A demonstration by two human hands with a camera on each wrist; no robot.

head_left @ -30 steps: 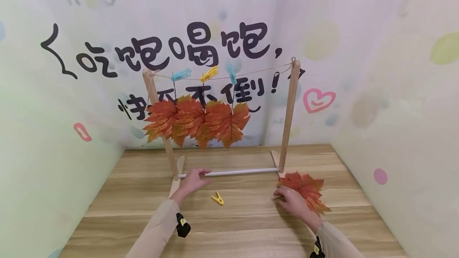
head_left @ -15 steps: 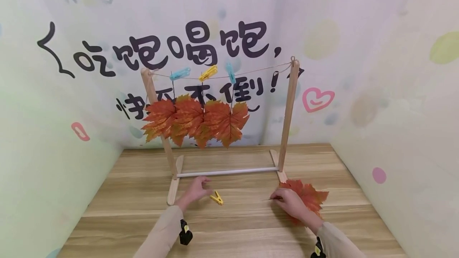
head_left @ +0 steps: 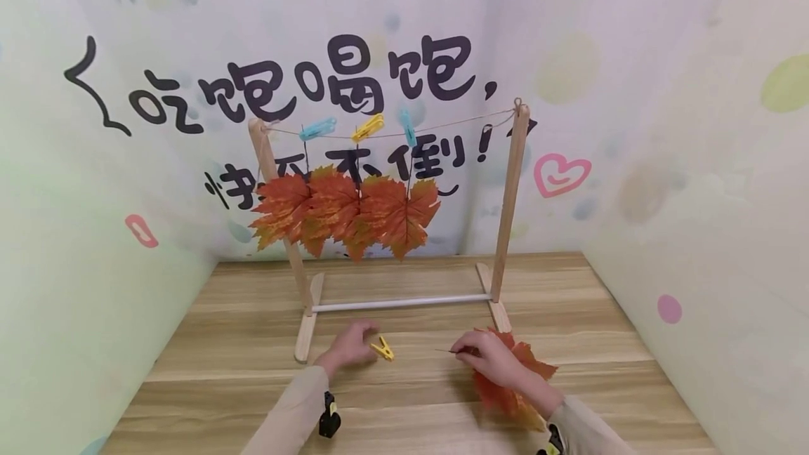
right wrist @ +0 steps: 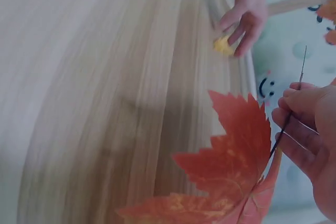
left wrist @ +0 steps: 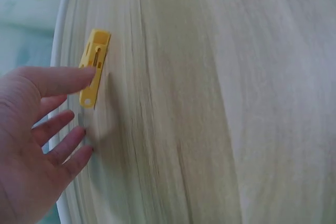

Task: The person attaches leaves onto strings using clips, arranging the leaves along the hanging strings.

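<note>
My left hand [head_left: 350,345] reaches to a yellow clothespin [head_left: 382,349] lying on the table. In the left wrist view its thumb [left wrist: 68,80] overlaps the clothespin's side, and the other fingers are spread loosely apart. My right hand [head_left: 493,357] pinches the dark thin stem [right wrist: 286,121] of a red-orange maple leaf [right wrist: 226,156] between thumb and fingers. The stem's free end points left, while the leaf hangs below the hand, partly hidden by it in the head view. Behind both hands stands a wooden frame [head_left: 508,209] with a string [head_left: 455,120] tied across its top.
Three similar leaves [head_left: 401,213] hang from the string's left and middle by two blue clothespins [head_left: 407,128] and a yellow one. A white rod [head_left: 404,302] joins the frame's feet low over the wooden table [head_left: 404,413]. Printed walls surround the table.
My left hand has come down from near the white rod to the clothespin on the table. My right hand has moved left with the leaf, swinging it lower and closer to the middle.
</note>
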